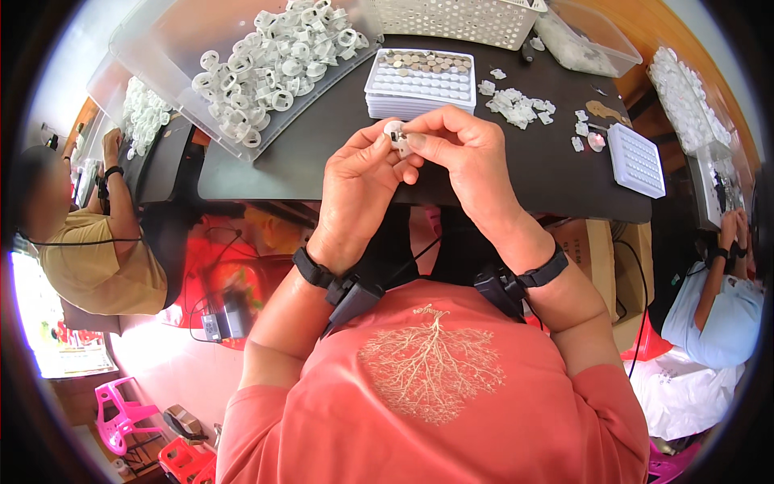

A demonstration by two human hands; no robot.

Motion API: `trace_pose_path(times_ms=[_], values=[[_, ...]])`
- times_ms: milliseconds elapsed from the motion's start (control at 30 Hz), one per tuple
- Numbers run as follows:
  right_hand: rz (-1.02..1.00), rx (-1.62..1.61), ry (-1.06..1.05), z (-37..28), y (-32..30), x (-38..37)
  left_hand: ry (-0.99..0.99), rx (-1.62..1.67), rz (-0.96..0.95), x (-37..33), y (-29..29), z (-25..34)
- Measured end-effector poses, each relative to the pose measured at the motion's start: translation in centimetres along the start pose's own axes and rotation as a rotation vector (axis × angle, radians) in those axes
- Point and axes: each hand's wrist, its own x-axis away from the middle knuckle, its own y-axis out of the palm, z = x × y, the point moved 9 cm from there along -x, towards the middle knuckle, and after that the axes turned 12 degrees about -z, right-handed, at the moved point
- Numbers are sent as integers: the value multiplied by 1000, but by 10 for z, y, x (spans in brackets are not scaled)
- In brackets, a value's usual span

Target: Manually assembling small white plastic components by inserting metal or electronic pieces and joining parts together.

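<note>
Above the near edge of the dark table, I hold a small white plastic part (393,127) with a dark recess in it. My left hand (355,171) is closed, pinching the part between thumb and fingers. On its other side, the thumb and index finger of my right hand (472,152) press against the same part. Fingertips hide much of it. Just beyond my hands stands a stack of white trays (420,103) with rows of round pockets. Several silver discs (427,61), resembling button cells, lie in the top tray's far rows.
A clear bin (173,105) of white ring-shaped parts (282,60) stands left. Loose white pieces (518,106) and another white tray (637,161) lie right on the dark table (266,173). At the back is a perforated basket (459,20). Co-workers sit left (97,266) and right (709,315).
</note>
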Motion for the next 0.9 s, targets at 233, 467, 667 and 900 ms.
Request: trace_pose_path(times_ms=[233,467,667,900], values=[[-47,39,-21,-3,-3,1,4,42,-1,-2,-2,-1],[-13,30,-44,-10,-10,-9,7,-2,-15,-2,-1,-2],[-27,-19,5,0,-4,-8,10,10,-13,-2,-2,-3],[-38,-23,22,-1,-3,-8,5,14,-25,-1,-1,-3]])
